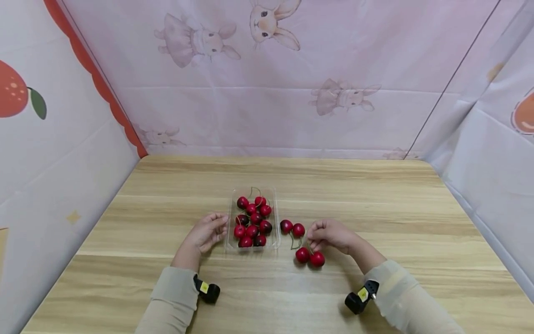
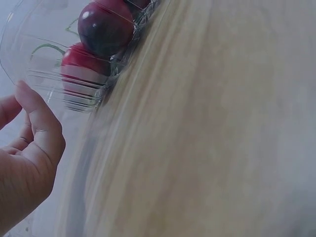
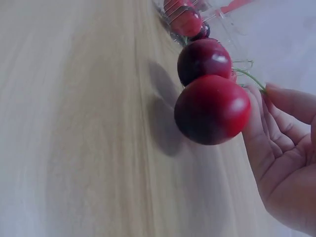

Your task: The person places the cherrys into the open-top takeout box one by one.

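A clear plastic punnet (image 1: 276, 241) holds several dark red cherries (image 1: 251, 231) with green stems. At its left side, my left hand (image 1: 208, 232) pinches the rim between thumb and fingers; the left wrist view shows the thumb (image 2: 30, 101) at the clear edge. My right hand (image 1: 329, 235) pinches the green stem (image 3: 254, 79) of a pair of cherries (image 3: 212, 109). That pair hangs just above the table, its shadow beneath it. Between the punnet and my right hand, two more cherries (image 1: 298, 229) lie on the table, stems toward me.
The wood-grain table (image 1: 375, 195) extends around both hands. Behind it hangs a pink curtain with rabbit prints (image 1: 267, 116), and white printed sheets (image 1: 62, 162) close off the sides. A small black camera (image 1: 208, 291) sits on each wrist.
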### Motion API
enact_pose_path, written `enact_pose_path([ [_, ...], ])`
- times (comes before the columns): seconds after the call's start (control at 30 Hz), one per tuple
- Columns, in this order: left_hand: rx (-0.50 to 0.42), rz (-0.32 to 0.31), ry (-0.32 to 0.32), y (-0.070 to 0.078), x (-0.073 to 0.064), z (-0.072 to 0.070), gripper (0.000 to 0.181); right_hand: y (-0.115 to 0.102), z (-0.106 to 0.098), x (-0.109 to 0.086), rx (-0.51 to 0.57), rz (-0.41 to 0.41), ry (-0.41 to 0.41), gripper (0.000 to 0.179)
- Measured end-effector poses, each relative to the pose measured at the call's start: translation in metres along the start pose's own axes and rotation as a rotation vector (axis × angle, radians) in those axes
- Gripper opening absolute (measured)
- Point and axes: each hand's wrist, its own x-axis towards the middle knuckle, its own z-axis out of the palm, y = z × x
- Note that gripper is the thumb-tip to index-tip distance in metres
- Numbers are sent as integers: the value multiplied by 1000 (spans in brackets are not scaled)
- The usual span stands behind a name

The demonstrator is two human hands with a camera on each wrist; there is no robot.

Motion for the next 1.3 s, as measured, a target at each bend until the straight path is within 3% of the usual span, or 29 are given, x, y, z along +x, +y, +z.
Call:
enact_pose_path([
  [0.3, -3, -11, 33, 0, 2, 1, 3, -6, 4, 1, 29, -49, 32, 19],
  [0.9, -9, -5, 13, 1, 2, 3, 2, -22, 13, 14, 43, -100, 79, 11],
  [1.3, -10, -5, 18, -3, 2, 3, 4, -36, 28, 27, 156, -132, 108, 18],
])
